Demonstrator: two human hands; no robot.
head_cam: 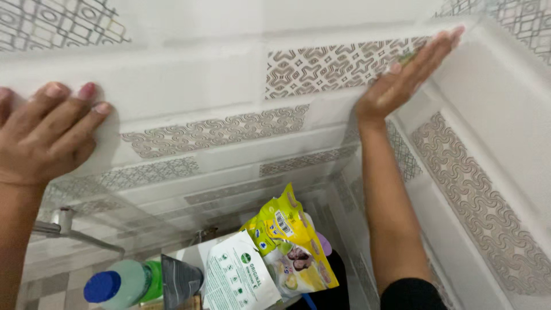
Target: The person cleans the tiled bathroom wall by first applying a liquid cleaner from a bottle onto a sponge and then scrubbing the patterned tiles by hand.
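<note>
Both my hands are flat and open on the tiled wall: left hand (43, 135) low on the left, right hand (404, 77) high by the corner. White tiles (195, 80) carry grey patterned strips. Down below I see a yellow pouch (290, 229), a white pouch (238, 278), a blue-capped bottle (117, 284) and a metal tap (63, 221).

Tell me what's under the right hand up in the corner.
The right hand lies flat on the white and patterned wall tiles, fingertips reaching the corner. A small greenish thing peeks out beneath the fingers; the hand covers most of it, so its kind cannot be told.
</note>
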